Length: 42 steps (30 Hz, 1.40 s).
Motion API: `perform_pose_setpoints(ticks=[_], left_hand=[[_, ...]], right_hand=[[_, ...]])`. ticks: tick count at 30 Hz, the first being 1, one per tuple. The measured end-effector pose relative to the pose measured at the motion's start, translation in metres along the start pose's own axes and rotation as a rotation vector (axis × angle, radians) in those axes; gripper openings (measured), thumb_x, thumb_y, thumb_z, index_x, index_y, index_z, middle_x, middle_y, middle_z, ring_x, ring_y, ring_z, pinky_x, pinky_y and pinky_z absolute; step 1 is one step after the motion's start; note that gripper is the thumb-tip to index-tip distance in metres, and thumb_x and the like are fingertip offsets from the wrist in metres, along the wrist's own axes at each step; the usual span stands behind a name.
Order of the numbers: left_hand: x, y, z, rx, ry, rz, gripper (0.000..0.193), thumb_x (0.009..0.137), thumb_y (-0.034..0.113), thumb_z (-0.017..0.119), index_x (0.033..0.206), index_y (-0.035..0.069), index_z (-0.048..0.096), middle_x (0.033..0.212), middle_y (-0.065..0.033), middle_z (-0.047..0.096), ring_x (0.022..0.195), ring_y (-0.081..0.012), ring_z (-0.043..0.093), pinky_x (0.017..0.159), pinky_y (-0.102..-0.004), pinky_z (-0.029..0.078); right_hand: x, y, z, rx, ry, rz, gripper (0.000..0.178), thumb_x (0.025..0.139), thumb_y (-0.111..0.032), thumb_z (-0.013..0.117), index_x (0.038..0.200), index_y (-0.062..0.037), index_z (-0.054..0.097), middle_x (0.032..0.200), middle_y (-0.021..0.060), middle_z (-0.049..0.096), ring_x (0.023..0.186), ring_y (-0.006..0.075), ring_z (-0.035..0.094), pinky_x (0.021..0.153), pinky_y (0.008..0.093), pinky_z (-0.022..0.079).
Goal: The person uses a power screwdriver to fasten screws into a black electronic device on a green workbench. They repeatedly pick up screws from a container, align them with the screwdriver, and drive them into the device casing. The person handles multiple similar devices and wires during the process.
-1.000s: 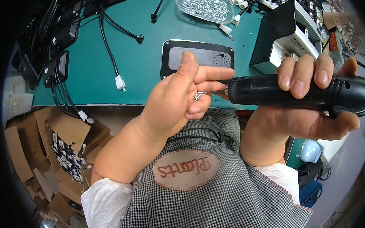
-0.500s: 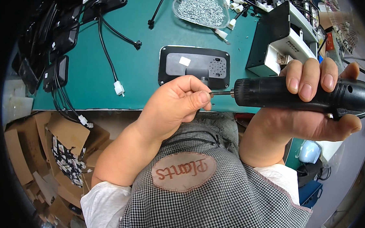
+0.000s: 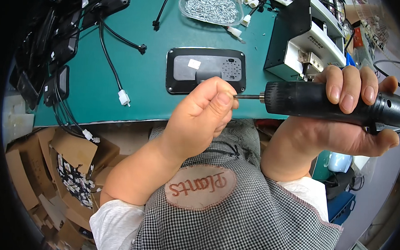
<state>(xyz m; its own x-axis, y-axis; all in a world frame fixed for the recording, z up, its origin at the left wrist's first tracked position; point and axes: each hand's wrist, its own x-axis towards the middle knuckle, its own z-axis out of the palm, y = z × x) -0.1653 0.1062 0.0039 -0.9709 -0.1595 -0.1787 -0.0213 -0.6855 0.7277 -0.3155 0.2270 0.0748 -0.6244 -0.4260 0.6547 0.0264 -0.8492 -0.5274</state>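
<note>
My right hand (image 3: 350, 102) is wrapped round a black electric screwdriver (image 3: 317, 101), held level with its thin metal bit (image 3: 248, 96) to the left. The thumb lies by the lever on its underside. My left hand (image 3: 205, 112) is closed in a pinch, thumb and forefinger at the bit's tip. Anything small between those fingertips is hidden. Just beyond my left hand, a black rectangular device housing (image 3: 180, 75) lies on the green bench, its back up, with a white label and a patch of small holes. My left hand covers part of its lower edge.
A clear tray (image 3: 182, 10) of silver screws sits at the far middle. Black units with cables (image 3: 63, 43) are piled at the left. A black-and-white metal box (image 3: 297, 44) stands at the right. Below the bench at left are open cardboard boxes (image 3: 69, 146).
The whole view has shifted slightly, so the bench things sit further left and higher. Both hands and the screwdriver have moved a little right, and slightly more of the bit shows.
</note>
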Motion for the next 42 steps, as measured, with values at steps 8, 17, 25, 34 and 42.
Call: perform_pose_setpoints(ticks=[8,17,25,34,42], left_hand=[[0.006,-0.008,0.002,0.507,0.026,0.303,0.023,0.098,0.025,0.043,0.088,0.004,0.048,0.066,0.0029,0.041,0.053,-0.0027,0.031,0.046,-0.0182,0.026],[0.013,0.009,-0.017,1.031,0.272,0.567,0.031,0.088,0.024,0.060,0.108,0.001,0.061,0.091,-0.0132,0.065,0.077,-0.0198,0.062,0.068,-0.0286,0.048],[0.008,0.015,-0.048,1.586,0.422,0.481,0.037,0.084,0.034,0.061,0.109,0.006,0.062,0.081,-0.0126,0.065,0.071,-0.0268,0.062,0.062,-0.0329,0.049],[0.006,0.010,-0.062,1.552,0.419,0.488,0.035,0.083,0.033,0.064,0.107,0.007,0.065,0.084,-0.0115,0.066,0.074,-0.0257,0.063,0.063,-0.0326,0.049],[0.007,0.009,-0.067,1.536,0.399,0.549,0.035,0.080,0.028,0.067,0.105,0.004,0.065,0.082,-0.0115,0.066,0.067,-0.0255,0.062,0.058,-0.0320,0.049]], right_hand=[[0.002,-0.006,-0.006,0.041,0.027,0.051,0.057,0.071,-0.040,0.068,0.110,-0.0005,0.053,0.083,0.0069,0.053,0.064,0.0162,0.055,0.059,0.0304,0.046],[-0.016,-0.002,-0.019,-0.249,-0.069,-0.075,0.068,0.081,-0.056,0.054,0.127,-0.0066,0.045,0.088,0.0095,0.053,0.064,0.0190,0.053,0.059,0.0342,0.046],[-0.035,0.028,-0.038,-0.511,-0.045,-0.192,0.073,0.084,-0.063,0.046,0.132,-0.0105,0.031,0.082,0.0141,0.055,0.054,0.0218,0.057,0.049,0.0351,0.050],[-0.030,0.045,-0.033,-0.468,-0.223,-0.098,0.079,0.082,-0.062,0.052,0.135,-0.0105,0.026,0.082,0.0138,0.053,0.053,0.0205,0.055,0.049,0.0346,0.050],[-0.031,0.055,-0.024,-0.627,-0.206,-0.016,0.080,0.080,-0.060,0.057,0.134,-0.0100,0.024,0.080,0.0138,0.053,0.053,0.0192,0.055,0.048,0.0333,0.050]])
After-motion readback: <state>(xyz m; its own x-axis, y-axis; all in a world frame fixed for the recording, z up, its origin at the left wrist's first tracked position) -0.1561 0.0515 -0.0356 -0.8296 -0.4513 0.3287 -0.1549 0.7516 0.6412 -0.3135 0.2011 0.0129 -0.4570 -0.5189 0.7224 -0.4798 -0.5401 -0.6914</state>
